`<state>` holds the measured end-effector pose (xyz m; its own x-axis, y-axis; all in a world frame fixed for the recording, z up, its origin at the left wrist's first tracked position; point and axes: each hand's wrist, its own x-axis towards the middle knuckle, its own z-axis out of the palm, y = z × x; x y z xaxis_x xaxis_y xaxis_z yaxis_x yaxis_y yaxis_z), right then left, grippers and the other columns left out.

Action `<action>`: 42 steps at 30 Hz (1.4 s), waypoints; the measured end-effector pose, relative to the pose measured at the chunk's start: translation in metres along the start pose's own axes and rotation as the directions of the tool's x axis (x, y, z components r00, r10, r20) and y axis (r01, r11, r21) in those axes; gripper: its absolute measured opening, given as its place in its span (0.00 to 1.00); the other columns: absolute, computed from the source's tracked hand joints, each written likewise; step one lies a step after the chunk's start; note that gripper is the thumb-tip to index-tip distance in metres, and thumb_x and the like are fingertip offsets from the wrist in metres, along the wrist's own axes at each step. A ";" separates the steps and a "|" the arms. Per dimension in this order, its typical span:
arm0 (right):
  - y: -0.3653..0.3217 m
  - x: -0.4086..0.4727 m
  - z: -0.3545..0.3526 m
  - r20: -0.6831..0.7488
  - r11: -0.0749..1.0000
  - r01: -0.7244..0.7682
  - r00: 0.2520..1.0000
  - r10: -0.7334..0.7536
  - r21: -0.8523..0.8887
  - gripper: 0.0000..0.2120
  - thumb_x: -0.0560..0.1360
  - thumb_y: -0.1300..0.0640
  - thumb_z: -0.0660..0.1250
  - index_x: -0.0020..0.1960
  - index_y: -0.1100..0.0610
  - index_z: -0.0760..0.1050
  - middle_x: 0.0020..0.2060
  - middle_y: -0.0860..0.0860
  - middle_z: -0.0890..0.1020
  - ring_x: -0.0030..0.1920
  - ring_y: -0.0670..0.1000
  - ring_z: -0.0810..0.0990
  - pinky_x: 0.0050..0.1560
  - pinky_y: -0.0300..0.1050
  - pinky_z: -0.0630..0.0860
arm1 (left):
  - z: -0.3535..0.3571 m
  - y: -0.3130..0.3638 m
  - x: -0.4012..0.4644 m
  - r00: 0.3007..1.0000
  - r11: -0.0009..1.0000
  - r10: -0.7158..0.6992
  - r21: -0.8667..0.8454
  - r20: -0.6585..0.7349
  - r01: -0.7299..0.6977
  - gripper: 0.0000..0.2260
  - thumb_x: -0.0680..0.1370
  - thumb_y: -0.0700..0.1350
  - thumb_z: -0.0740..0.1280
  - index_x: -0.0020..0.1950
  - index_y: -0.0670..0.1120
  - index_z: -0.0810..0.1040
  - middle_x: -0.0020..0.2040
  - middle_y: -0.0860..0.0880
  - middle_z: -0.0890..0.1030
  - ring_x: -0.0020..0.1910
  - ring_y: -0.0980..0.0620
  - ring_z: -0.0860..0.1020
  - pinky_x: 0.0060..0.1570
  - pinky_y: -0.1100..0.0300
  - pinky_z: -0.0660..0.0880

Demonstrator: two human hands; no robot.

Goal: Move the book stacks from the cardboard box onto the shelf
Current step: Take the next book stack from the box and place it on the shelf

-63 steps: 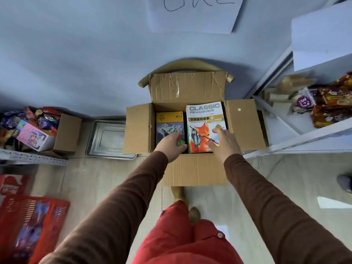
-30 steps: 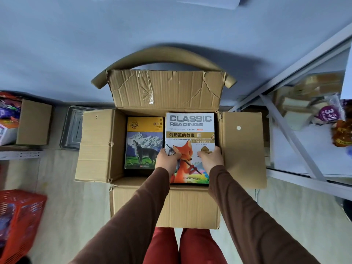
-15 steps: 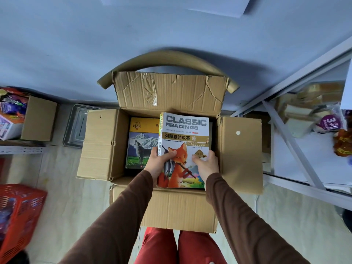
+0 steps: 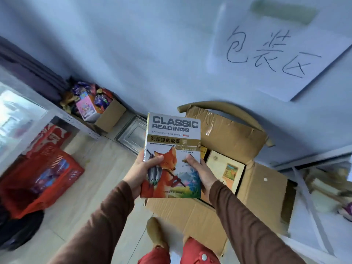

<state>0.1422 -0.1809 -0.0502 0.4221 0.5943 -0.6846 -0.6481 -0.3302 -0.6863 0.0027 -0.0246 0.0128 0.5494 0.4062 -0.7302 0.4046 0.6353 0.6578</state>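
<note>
Gripped the book stack point(image 4: 172, 155) from both sides: left hand point(image 4: 142, 172) closed round its left edge with the thumb laid across the fox cover, right hand point(image 4: 202, 172) closed round its right edge, thumb likewise on top. Carried clear of the cardboard box point(image 4: 262, 189), raised above its near-left corner and touching none of its flaps. Could not tell how many volumes lay under the top cover.

Judged as early in the job. Nothing seen placed on any shelf as yet; this one stack out of the box and in transit. At least one more book point(image 4: 224, 168), pale-covered, left lying flat inside the box, with a sliver of a yellow one beside it under the held stack. So: set down this load, then come back for the rest.

Found a pale tiled floor point(image 4: 99, 168) under the box, and a blue-grey wall point(image 4: 133, 44) right behind it. Saw a white paper sign point(image 4: 276, 50) with handwritten characters on that wall, above the box. Noted a curved tan foam tube point(image 4: 228, 108) wedged behind the box's rear flap. Spotted a metal tray point(image 4: 131, 134) on the floor just left of the box, a smaller carton point(image 4: 110, 116) of bright packets further left, and a red basket point(image 4: 43, 174) well apart on the same side. Made out white shelving point(image 4: 314, 159) just right of the box, blurred, holding packaged goods.
</note>
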 end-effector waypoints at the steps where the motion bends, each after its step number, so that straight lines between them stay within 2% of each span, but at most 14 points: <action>1: -0.008 -0.004 0.021 0.026 1.000 0.020 0.999 -0.020 -0.003 0.48 0.65 0.34 0.76 0.78 0.49 0.61 0.73 0.49 0.72 0.71 0.54 0.74 0.74 0.59 0.67 | -0.015 0.007 -0.017 0.999 0.999 0.044 -0.029 -0.024 -0.045 0.26 0.73 0.45 0.75 0.68 0.47 0.71 0.55 0.35 0.84 0.43 0.38 0.85 0.45 0.43 0.83; 3: -0.022 -0.013 0.068 0.101 0.997 0.077 0.992 -0.073 -0.029 0.49 0.62 0.33 0.77 0.76 0.49 0.63 0.73 0.49 0.73 0.70 0.54 0.75 0.73 0.60 0.68 | -0.047 0.017 -0.051 0.987 0.986 0.134 -0.090 -0.094 -0.142 0.25 0.74 0.44 0.74 0.68 0.47 0.70 0.56 0.35 0.83 0.45 0.37 0.84 0.46 0.41 0.82; 6: -0.035 -0.036 0.149 0.219 0.985 0.135 0.970 -0.110 -0.107 0.33 0.66 0.41 0.78 0.65 0.51 0.72 0.65 0.52 0.81 0.63 0.54 0.81 0.68 0.56 0.75 | -0.105 0.024 -0.106 0.948 0.941 0.236 -0.195 -0.213 -0.278 0.20 0.77 0.43 0.71 0.68 0.47 0.71 0.58 0.34 0.82 0.48 0.36 0.83 0.47 0.41 0.81; 9: -0.029 -0.062 0.235 0.331 0.969 0.199 0.933 -0.143 -0.143 0.22 0.73 0.51 0.76 0.63 0.56 0.76 0.59 0.55 0.85 0.57 0.55 0.85 0.57 0.49 0.81 | -0.172 0.021 -0.167 0.892 0.879 0.313 -0.257 -0.326 -0.402 0.18 0.77 0.42 0.69 0.67 0.47 0.74 0.60 0.35 0.82 0.52 0.36 0.82 0.54 0.39 0.79; 12: -0.008 -0.097 0.327 0.432 0.957 0.237 0.891 -0.143 -0.170 0.16 0.74 0.56 0.75 0.60 0.57 0.77 0.58 0.57 0.85 0.58 0.58 0.84 0.61 0.54 0.80 | -0.242 0.008 -0.237 0.834 0.823 0.337 -0.294 -0.437 -0.486 0.16 0.78 0.43 0.68 0.66 0.46 0.77 0.56 0.37 0.84 0.48 0.40 0.84 0.54 0.43 0.80; 16: 0.036 -0.151 0.445 0.554 0.940 0.288 0.820 -0.144 -0.181 0.31 0.67 0.52 0.79 0.66 0.61 0.75 0.56 0.58 0.85 0.57 0.60 0.84 0.61 0.55 0.80 | -0.329 -0.019 -0.331 0.788 0.754 0.331 -0.356 -0.519 -0.551 0.13 0.79 0.44 0.67 0.63 0.43 0.78 0.44 0.41 0.87 0.35 0.46 0.85 0.35 0.53 0.82; 19: 0.067 -0.190 0.522 0.653 0.924 0.319 0.750 -0.109 -0.212 0.42 0.58 0.47 0.81 0.68 0.62 0.73 0.57 0.57 0.85 0.56 0.57 0.85 0.60 0.53 0.80 | -0.391 -0.044 -0.387 0.779 0.702 0.290 -0.430 -0.556 -0.568 0.18 0.77 0.46 0.69 0.65 0.40 0.76 0.43 0.41 0.86 0.35 0.45 0.85 0.37 0.53 0.82; 24: 0.110 -0.229 0.627 0.750 0.899 0.342 0.661 -0.022 -0.275 0.39 0.61 0.48 0.80 0.67 0.61 0.73 0.56 0.57 0.86 0.56 0.59 0.85 0.60 0.56 0.80 | -0.482 -0.076 -0.450 0.750 0.589 0.288 -0.508 -0.595 -0.629 0.17 0.74 0.48 0.71 0.57 0.39 0.81 0.44 0.39 0.86 0.38 0.43 0.84 0.48 0.46 0.82; 26: 0.124 -0.237 0.667 0.776 0.891 0.348 0.631 0.008 -0.293 0.34 0.64 0.51 0.79 0.66 0.61 0.73 0.55 0.57 0.86 0.54 0.57 0.86 0.51 0.50 0.83 | -0.517 -0.082 -0.467 0.724 0.548 0.318 -0.505 -0.612 -0.667 0.15 0.74 0.48 0.72 0.55 0.38 0.83 0.46 0.38 0.85 0.42 0.42 0.84 0.60 0.39 0.76; 28: 0.135 -0.244 0.708 0.796 0.881 0.355 0.604 0.041 -0.314 0.32 0.66 0.52 0.77 0.66 0.60 0.73 0.54 0.56 0.86 0.52 0.56 0.86 0.43 0.44 0.82 | -0.555 -0.084 -0.481 0.710 0.528 0.318 -0.505 -0.628 -0.683 0.15 0.74 0.48 0.72 0.55 0.38 0.84 0.48 0.38 0.85 0.44 0.41 0.83 0.65 0.38 0.71; 33: 0.162 -0.247 0.821 0.840 0.886 0.340 0.535 0.094 -0.315 0.23 0.75 0.58 0.73 0.67 0.63 0.72 0.51 0.56 0.86 0.41 0.49 0.88 0.36 0.39 0.82 | -0.644 -0.072 -0.518 0.626 0.471 0.294 -0.460 -0.723 -0.752 0.18 0.75 0.46 0.70 0.61 0.38 0.81 0.48 0.38 0.86 0.43 0.42 0.85 0.55 0.44 0.80; 37: 0.189 -0.264 0.910 0.874 0.882 0.344 0.467 0.137 -0.322 0.31 0.68 0.52 0.76 0.67 0.62 0.73 0.53 0.58 0.86 0.45 0.54 0.87 0.40 0.43 0.83 | -0.712 -0.065 -0.560 0.554 0.426 0.282 -0.415 -0.783 -0.804 0.13 0.76 0.45 0.69 0.56 0.40 0.84 0.50 0.38 0.86 0.44 0.42 0.85 0.55 0.44 0.79; 40: 0.209 -0.281 0.970 0.895 0.885 0.330 0.409 0.179 -0.328 0.39 0.62 0.47 0.80 0.67 0.62 0.73 0.55 0.60 0.85 0.53 0.61 0.86 0.50 0.53 0.83 | -0.756 -0.066 -0.592 0.507 0.375 0.263 -0.397 -0.821 -0.838 0.13 0.78 0.44 0.67 0.58 0.38 0.83 0.50 0.37 0.86 0.43 0.42 0.85 0.48 0.46 0.83; 42: 0.221 -0.290 1.007 0.907 0.885 0.327 0.369 0.202 -0.331 0.37 0.63 0.48 0.80 0.67 0.61 0.73 0.56 0.60 0.85 0.55 0.62 0.85 0.54 0.55 0.82 | -0.785 -0.068 -0.608 0.492 0.369 0.238 -0.390 -0.838 -0.843 0.13 0.78 0.45 0.67 0.58 0.38 0.83 0.48 0.38 0.86 0.41 0.43 0.86 0.46 0.49 0.83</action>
<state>-0.7617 0.3123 0.2439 -0.5506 0.8176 -0.1684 -0.2260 -0.3402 -0.9128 -0.9332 0.2009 0.2671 -0.2459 0.9011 -0.3572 -0.5993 0.1483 0.7867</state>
